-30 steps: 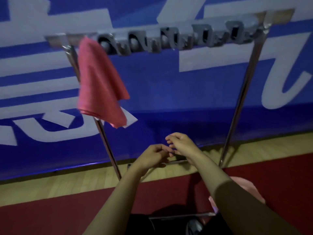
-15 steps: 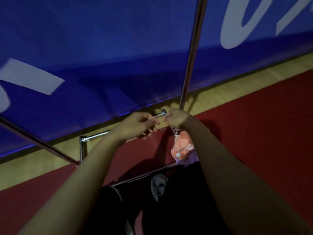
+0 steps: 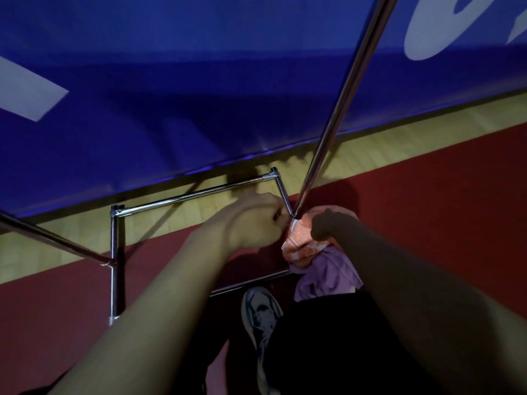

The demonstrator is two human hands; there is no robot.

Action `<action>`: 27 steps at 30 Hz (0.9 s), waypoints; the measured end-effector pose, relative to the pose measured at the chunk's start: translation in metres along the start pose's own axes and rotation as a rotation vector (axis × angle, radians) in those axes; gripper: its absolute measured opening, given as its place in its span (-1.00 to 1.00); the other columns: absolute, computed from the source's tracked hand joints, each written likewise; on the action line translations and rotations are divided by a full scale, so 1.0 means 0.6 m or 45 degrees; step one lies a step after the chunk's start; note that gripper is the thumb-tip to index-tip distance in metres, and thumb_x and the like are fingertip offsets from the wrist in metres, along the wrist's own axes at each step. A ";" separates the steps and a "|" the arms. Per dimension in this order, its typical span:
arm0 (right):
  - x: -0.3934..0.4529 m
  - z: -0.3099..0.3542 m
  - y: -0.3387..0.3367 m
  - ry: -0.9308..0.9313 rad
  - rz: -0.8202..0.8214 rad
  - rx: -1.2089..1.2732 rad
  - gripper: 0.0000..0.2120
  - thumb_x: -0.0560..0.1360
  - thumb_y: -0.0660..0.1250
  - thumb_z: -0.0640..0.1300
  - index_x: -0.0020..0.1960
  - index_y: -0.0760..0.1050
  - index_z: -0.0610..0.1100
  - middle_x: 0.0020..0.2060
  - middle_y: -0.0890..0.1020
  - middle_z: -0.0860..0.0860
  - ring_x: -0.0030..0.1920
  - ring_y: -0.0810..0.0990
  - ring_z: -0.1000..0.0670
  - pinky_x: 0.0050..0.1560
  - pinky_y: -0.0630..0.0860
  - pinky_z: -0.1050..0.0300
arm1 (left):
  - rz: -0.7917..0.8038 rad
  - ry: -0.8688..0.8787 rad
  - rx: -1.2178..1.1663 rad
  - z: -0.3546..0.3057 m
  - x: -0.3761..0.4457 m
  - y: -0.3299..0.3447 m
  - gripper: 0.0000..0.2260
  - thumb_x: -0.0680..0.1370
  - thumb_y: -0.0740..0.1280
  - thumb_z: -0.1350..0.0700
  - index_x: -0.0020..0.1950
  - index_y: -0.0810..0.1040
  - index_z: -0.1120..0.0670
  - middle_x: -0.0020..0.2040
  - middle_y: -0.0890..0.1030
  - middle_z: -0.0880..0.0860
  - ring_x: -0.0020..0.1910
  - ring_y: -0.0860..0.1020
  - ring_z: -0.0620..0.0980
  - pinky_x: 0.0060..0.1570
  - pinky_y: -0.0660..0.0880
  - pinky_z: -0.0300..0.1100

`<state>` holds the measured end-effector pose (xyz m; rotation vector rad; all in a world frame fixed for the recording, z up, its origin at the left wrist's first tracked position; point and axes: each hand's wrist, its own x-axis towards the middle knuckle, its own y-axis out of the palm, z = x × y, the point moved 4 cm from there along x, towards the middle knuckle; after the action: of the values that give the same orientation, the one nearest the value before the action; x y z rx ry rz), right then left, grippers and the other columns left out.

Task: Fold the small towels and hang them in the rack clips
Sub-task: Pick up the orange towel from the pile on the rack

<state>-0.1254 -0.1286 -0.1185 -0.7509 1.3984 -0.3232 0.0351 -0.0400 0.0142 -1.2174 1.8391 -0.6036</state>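
- Head view looks down at the foot of the rack (image 3: 196, 196), its chrome base bars lying on the red floor (image 3: 427, 212) and the pale wood strip (image 3: 370, 155) by the blue banner (image 3: 199, 81).
- My left hand (image 3: 253, 220) is low beside the rack's right pole (image 3: 342, 95), fingers curled with the tips pinched at the top corner of the orange towel (image 3: 299, 246); whether they actually grip the cloth I cannot tell, as that spot is blurred.
- My right hand (image 3: 328, 226) is in shadow, curled into a fist that rests on the same orange towel, just right of the pole's foot; I cannot tell if it holds the cloth.
- That orange patterned towel sits bunched at the base of the right pole, touching a purple towel (image 3: 328, 277) that lies just below it on the floor.
- Both towels are down on the floor.
- My shoe (image 3: 261, 312), pale with a dark print, stands near the front base bar, beside the purple towel.
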 end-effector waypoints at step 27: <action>0.196 -0.207 0.249 0.402 0.268 -0.052 -0.30 0.41 0.41 -0.03 0.50 0.36 -0.20 0.52 0.28 -0.26 0.51 0.25 -0.35 0.46 0.22 -0.23 | 0.155 -0.033 0.030 -0.017 0.033 0.052 -0.82 0.71 0.22 0.05 0.17 0.61 0.02 0.07 0.68 0.05 0.11 0.62 0.05 0.02 0.47 -0.18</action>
<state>-0.2571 -0.1268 -0.3036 -0.5958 1.7712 -0.2559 0.0068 -0.0458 -0.0113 -1.0842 1.8640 -0.5372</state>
